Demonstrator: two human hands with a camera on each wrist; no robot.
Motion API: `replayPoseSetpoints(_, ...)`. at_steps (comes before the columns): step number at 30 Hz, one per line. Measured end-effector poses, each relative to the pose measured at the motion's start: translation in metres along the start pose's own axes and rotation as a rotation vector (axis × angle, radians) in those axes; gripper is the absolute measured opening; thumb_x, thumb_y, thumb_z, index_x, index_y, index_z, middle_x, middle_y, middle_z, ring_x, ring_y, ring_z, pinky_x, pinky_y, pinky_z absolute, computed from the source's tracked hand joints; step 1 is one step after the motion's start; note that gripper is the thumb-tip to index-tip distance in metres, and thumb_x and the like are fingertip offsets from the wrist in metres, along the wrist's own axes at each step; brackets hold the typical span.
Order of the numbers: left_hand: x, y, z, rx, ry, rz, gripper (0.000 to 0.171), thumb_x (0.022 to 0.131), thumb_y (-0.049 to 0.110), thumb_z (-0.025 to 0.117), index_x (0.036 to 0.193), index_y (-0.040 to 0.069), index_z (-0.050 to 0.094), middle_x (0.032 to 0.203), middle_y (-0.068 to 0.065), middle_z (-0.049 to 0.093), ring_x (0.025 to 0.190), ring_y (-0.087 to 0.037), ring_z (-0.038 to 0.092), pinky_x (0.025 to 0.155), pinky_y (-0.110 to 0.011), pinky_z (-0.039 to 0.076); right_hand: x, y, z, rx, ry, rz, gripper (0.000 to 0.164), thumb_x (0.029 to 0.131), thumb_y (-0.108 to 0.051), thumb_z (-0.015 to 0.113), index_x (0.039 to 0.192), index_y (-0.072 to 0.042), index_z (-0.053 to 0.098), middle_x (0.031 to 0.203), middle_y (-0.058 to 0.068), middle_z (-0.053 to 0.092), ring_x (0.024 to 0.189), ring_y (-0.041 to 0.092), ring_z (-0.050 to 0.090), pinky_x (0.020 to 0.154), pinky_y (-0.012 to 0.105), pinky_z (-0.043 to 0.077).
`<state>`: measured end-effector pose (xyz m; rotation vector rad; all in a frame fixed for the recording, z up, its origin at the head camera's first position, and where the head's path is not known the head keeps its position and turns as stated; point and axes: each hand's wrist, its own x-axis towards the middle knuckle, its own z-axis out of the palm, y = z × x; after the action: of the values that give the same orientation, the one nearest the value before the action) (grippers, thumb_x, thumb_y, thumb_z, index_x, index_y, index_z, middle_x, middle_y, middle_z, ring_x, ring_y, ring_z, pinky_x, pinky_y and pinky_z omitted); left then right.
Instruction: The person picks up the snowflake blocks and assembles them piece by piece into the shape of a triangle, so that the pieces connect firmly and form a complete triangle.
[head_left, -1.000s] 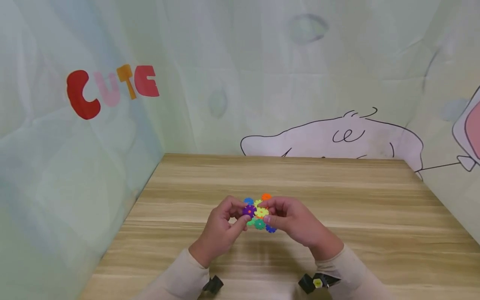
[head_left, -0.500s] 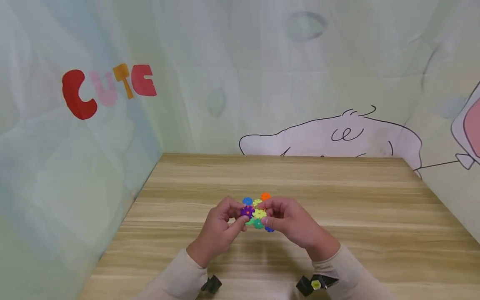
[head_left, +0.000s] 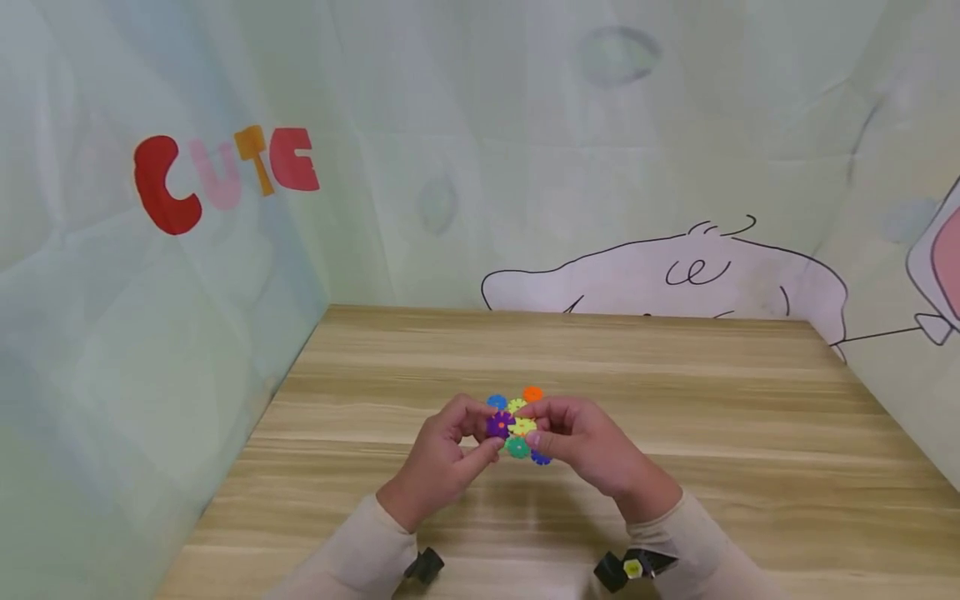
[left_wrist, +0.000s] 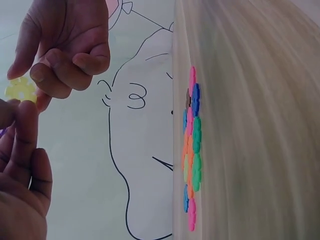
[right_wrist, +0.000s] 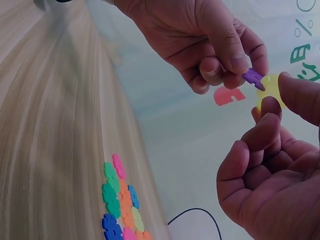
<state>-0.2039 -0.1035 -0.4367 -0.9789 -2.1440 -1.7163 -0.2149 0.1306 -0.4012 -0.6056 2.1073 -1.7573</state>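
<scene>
My left hand (head_left: 441,457) pinches a purple snowflake disc (head_left: 498,426) between thumb and fingers. A yellow snowflake disc (head_left: 526,427) sits between the thumb and forefinger of my right hand (head_left: 603,442). In the right wrist view, the purple disc (right_wrist: 253,78) stands edge-on, its rim overlapping the notched rim of the yellow disc (right_wrist: 271,91). Both discs are up above the table. From the left wrist, the yellow disc (left_wrist: 21,91) shows between the two hands, while most of the purple one is hidden behind fingers.
Several coloured discs lie in a flat cluster on the wooden table (head_left: 360,375) beneath the hands, among them a teal-green disc (head_left: 517,447), an orange disc (head_left: 532,393) and a dark blue disc (right_wrist: 112,227). Printed cloth walls (head_left: 420,167) stand along the back and sides.
Both hands stay in nearly the same place, still holding the two discs. The left thumb has shifted slightly on the purple disc, which has turned a little.
</scene>
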Motion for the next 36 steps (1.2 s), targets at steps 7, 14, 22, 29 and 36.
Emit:
replayPoseSetpoints(7, 0.0, -0.005, 0.0, 0.061, 0.015, 0.002, 0.036, 0.093, -0.007, 0.074, 0.124, 0.007, 0.06, 0.088, -0.009, 0.073, 0.076, -0.01, 0.068, 0.07, -0.028, 0.062, 0.001, 0.0, -0.001, 0.004, -0.005, 0.016, 0.027, 0.105, -0.009, 0.063, 0.127, 0.006, 0.066, 0.101, 0.009, 0.065, 0.089, 0.018, 0.063, 0.078, 0.026, 0.06)
replayPoseSetpoints(14, 0.001, -0.006, 0.001, 0.115, 0.023, -0.002, 0.034, 0.092, -0.004, 0.076, 0.121, 0.008, 0.062, 0.09, -0.006, 0.073, 0.079, -0.008, 0.065, 0.074, -0.029, 0.061, 0.002, 0.003, -0.002, 0.009, -0.016, 0.007, 0.029, 0.104, -0.008, 0.064, 0.125, 0.012, 0.064, 0.097, 0.005, 0.066, 0.087, 0.014, 0.064, 0.077, 0.025, 0.059)
replayPoseSetpoints(22, 0.001, -0.002, 0.001, 0.149, -0.017, -0.026, 0.038, 0.09, -0.006, 0.078, 0.122, 0.008, 0.064, 0.088, -0.001, 0.073, 0.079, -0.006, 0.065, 0.077, -0.032, 0.063, 0.003, 0.006, -0.002, 0.026, -0.031, 0.008, 0.03, 0.104, -0.008, 0.063, 0.126, 0.013, 0.064, 0.098, 0.007, 0.066, 0.087, 0.013, 0.064, 0.076, 0.023, 0.059)
replayPoseSetpoints(29, 0.001, -0.004, 0.001, 0.144, 0.016, -0.059, 0.034, 0.089, -0.004, 0.079, 0.12, 0.003, 0.068, 0.086, -0.001, 0.073, 0.077, -0.006, 0.065, 0.075, -0.029, 0.062, 0.003, 0.008, -0.01, -0.01, -0.016, 0.046, 0.041, 0.105, -0.019, 0.066, 0.136, 0.008, 0.061, 0.108, 0.013, 0.069, 0.094, 0.02, 0.067, 0.079, 0.027, 0.06)
replayPoseSetpoints(36, 0.0, -0.006, 0.0, 0.072, 0.038, -0.126, 0.035, 0.09, -0.003, 0.079, 0.123, 0.004, 0.07, 0.082, -0.001, 0.068, 0.074, -0.008, 0.066, 0.076, -0.033, 0.063, 0.003, 0.008, -0.034, -0.13, 0.14, 0.088, 0.036, 0.105, -0.02, 0.067, 0.137, -0.004, 0.065, 0.109, 0.019, 0.067, 0.098, 0.029, 0.065, 0.085, 0.036, 0.06)
